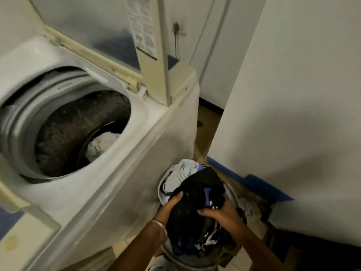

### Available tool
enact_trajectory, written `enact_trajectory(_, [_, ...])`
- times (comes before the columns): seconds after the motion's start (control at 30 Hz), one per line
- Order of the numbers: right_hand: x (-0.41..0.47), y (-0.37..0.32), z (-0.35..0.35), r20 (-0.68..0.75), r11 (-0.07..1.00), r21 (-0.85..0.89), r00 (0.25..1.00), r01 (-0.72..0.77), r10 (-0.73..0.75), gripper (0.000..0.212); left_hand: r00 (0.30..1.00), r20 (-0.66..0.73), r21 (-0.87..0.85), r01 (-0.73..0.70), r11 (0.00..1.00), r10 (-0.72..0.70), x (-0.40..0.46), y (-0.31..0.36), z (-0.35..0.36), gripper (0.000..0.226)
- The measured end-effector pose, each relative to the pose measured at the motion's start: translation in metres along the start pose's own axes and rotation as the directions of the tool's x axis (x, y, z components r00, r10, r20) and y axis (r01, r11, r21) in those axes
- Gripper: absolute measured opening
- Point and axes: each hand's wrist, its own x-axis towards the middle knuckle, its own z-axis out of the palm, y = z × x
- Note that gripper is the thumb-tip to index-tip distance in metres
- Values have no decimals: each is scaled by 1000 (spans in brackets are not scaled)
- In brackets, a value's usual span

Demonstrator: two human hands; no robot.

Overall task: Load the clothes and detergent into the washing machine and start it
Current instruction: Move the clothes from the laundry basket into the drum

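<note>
While the top-load washing machine (109,153) stands w/ lid (101,26) raised upright at the back, a bundle of dark clothes (197,194) is gripped by both hands over a round basket (232,194) on the floor, just beside the machine's right flank. Left hand (172,204): fingers curled into the black fabric from the left side; a thin metallic bangle (160,224) is seen at that wrist. Right hand (220,211): fingers wrapped over the bundle from the right, cloth bunched under them. Bundle is soft, crumpled, mostly black w/ blue patches and white print showing lower down. Behind it, pale grey-white garments (181,173) are draped over the basket's far rim, wrinkled. Basket wall looks smooth, grey, curved; material cannot be told for sure.

Machine body: white, glossy, rounded corners, surface scuffed and dusty in places. Opening is oval; grey ribbed ring seen round the drum (68,133). Drum wall is dark, perforated, rough-looking. One light crumpled cloth (101,143) is already lying at the drum bottom. Lid frame is cream, yellowed; a printed label (144,26) is stuck to its inner face, text blurred. Detergent not seen in view.

Right side: plain white wall (293,94), blue skirting strip (244,178) along its base. Floor (207,122) is tan, smooth.
</note>
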Motion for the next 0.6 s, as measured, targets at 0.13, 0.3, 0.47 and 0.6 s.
enact_trajectory(0.13, [-38, -41, -4, 0, 998, 20, 999, 52, -52, 51, 1000, 14, -69, -15, 998, 16, -52, 13, 20, 49])
enact_trajectory(0.3, [-87, -94, -6, 24, 994, -37, 995, 100, -99, 80, 996, 39, -72, -83, 994, 85, -118, 32, 48, 47])
enact_trajectory(0.47, [-129, -142, -9, 25, 994, -13, 993, 112, -111, 83, 981, 16, -13, -194, 981, 195, -179, 51, 70, 41])
enact_trajectory(0.6, [-167, -178, -12, 44, 986, 18, 985, 168, -169, 63, 967, -10, 29, -254, 967, 255, -222, 63, 82, 28])
